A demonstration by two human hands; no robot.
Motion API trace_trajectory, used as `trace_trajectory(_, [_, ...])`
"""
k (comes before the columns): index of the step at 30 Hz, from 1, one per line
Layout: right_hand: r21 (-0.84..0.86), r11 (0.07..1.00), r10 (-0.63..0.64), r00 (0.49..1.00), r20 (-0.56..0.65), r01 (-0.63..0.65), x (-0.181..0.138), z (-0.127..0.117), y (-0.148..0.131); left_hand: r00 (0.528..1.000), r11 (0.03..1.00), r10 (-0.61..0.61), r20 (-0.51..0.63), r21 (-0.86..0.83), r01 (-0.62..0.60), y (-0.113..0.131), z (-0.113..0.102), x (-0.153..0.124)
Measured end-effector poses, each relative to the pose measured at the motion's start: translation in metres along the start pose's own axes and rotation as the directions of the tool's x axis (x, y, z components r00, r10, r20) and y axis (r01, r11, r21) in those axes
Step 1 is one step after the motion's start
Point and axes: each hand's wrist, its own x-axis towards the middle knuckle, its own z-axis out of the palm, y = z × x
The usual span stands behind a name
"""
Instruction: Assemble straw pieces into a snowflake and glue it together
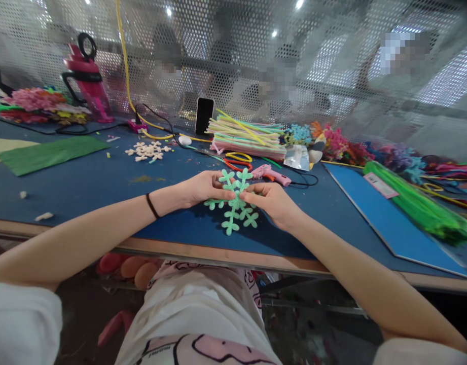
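Note:
A light green snowflake (pixel 231 215), which looks bent from fuzzy pipe cleaners, is held upright just above the table's near edge. My left hand (pixel 203 189) pinches it from the left, thumb close to its centre. From the other side my right hand (pixel 273 202) grips it too, with thumb and fingertips near the middle. Parts of the snowflake's upper side arms are hidden behind the fingers. Beyond the hands lie a pink glue gun (pixel 273 175) and scissors (pixel 238 161) with red and yellow handles.
Behind stands a bundle of pastel pipe cleaners (pixel 248 137) beside a propped phone (pixel 205 115). A white snowflake (pixel 147 151) and green sheet (pixel 52 153) lie left. To the right are a blue board (pixel 373 218) and bagged green pipe cleaners (pixel 416 203). A pink bottle (pixel 89 83) stands back left.

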Motion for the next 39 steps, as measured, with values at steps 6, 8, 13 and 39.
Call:
trace_trajectory(6, [-0.054,0.998,0.021,0.999,-0.026,-0.022,0.001,-0.001,0.0,0.995,0.997,0.001,-0.104,0.072,0.006,0.001,0.002,0.0])
trace_trajectory(8, [-0.065,0.997,0.037,0.999,-0.037,-0.039,0.001,-0.001,0.001,0.992,0.995,0.015,-0.123,0.099,-0.003,-0.001,0.001,0.001])
trace_trajectory(13, [-0.008,1.0,0.025,0.998,-0.05,-0.025,0.003,-0.001,0.005,0.997,0.993,0.002,-0.076,0.119,0.007,0.0,-0.001,0.001])
trace_trajectory(39, [0.078,0.992,0.107,0.987,-0.115,-0.099,0.001,0.0,-0.004,0.985,0.963,-0.002,-0.175,0.264,0.048,0.001,-0.003,-0.001])
